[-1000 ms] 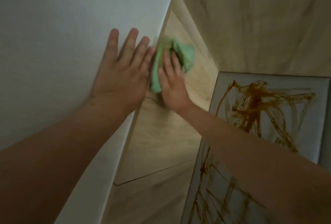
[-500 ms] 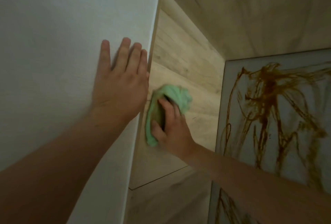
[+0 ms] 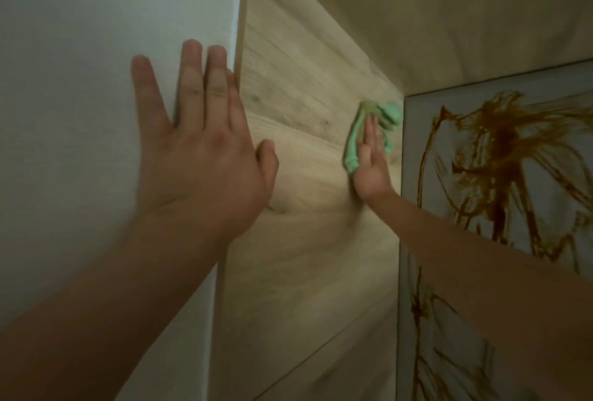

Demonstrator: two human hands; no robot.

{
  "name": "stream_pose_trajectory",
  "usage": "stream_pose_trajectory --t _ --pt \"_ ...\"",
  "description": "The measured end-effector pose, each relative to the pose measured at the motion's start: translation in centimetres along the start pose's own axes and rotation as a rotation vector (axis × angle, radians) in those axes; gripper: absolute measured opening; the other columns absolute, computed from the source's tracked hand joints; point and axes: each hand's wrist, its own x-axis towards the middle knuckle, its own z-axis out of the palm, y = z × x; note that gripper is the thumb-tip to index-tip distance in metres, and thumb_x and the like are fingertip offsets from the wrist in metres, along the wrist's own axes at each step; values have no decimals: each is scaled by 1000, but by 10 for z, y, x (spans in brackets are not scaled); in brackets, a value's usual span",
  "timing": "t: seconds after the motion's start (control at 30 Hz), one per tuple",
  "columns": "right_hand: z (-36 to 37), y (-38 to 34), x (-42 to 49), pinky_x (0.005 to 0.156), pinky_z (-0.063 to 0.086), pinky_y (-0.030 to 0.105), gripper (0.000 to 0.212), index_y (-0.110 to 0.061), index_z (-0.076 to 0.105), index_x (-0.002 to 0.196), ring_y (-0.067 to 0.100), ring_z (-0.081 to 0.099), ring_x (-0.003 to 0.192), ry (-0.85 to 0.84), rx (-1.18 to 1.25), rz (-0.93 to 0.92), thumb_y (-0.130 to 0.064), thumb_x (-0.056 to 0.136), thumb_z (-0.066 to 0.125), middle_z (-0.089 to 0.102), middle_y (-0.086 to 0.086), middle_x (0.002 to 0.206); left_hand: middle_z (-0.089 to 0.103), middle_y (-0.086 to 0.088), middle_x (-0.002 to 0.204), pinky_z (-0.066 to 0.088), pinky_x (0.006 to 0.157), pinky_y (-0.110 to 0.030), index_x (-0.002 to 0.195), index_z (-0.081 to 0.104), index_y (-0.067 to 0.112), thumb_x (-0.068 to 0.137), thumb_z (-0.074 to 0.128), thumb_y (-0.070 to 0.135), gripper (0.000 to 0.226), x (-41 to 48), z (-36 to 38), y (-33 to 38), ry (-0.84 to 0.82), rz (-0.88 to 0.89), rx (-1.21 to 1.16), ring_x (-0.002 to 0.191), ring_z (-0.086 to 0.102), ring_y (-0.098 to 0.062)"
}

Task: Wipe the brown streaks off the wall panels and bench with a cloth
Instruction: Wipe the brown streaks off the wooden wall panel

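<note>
2 hands point(image 3: 199, 169) point(image 3: 372, 169), 1 green cloth point(image 3: 389, 114)

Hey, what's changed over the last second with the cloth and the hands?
The right hand slid the crumpled green cloth across the wood-grain panel, away from the left hand to the edge of the streaked grey panel. Nothing was grasped or released. The left hand stayed flat on the white wall; the brown streaks remain.

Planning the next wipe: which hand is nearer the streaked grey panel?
Right. The right hand presses the green cloth on the wood panel just left of the grey panel; the left hand rests flat on the white wall, farther off.
</note>
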Motion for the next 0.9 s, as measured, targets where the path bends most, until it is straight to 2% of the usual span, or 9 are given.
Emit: stream_pose_trajectory --t 0.07,0.17,0.3,0.4,0.53,0.6,0.7,0.8,0.9 --pt "-8 29 15 130 7 40 69 -25 14 165 18 4 160 23 55 86 -43 98 16 7 -3 174 2 -21 171 0 119 -74 160 11 -6 102 15 55 84 2 1 2 -2 1 -5 157 -8 -40" --pt "-13 68 36 130 11 40 68 -24 19 164 20 13 159 100 116 211 -41 99 19 14 -1 172 0 -20 171 0 118 -75 160 11 -6 102 15 55 85 2 2 3 -7 -2 12 157 -9 -40" --pt "-21 100 49 127 9 35 52 -30 15 165 25 14 158 102 126 410 -32 113 17 12 3 173 4 -20 171 0 118 -76 159 14 -9 102 20 53 84 3 6 7 12 -1 -4 158 -5 -41" --pt "-24 105 48 125 9 35 51 -34 14 165 26 15 158 114 144 486 -34 114 17 13 3 173 3 -20 171 1 117 -76 159 13 -9 102 20 54 85 4 5 6 4 -3 -10 158 -6 -41" --pt "-22 78 76 129 4 46 59 -29 14 165 26 7 160 175 253 537 -49 110 17 9 3 174 5 -20 171 0 117 -76 159 15 -9 102 21 54 84 4 1 5 2 -1 -16 157 -6 -42" --pt "-24 52 94 129 3 44 67 -22 14 166 26 6 160 184 269 484 -53 107 17 9 6 173 2 -20 171 -1 117 -76 159 15 -8 103 17 54 84 3 2 6 -3 9 1 157 -8 -42" --pt "-28 11 102 126 10 32 72 -10 15 165 25 13 158 99 160 320 -51 105 14 14 11 172 1 -21 171 -2 117 -76 159 16 -8 103 18 53 83 4 1 5 -5 16 -17 157 -9 -43" --pt "-18 -46 84 129 4 36 79 -18 13 166 23 6 160 80 169 266 -51 94 16 8 4 174 -1 -21 171 -2 117 -76 159 13 -9 103 17 52 83 3 -4 3 -23 7 -16 156 -11 -45" --pt "-2 -113 47 129 -3 38 77 -25 10 166 19 -3 160 27 117 17 -51 94 21 3 -3 174 1 -21 171 -6 117 -75 159 13 -9 102 21 52 84 4 -11 2 -32 -4 -30 156 -10 -45"
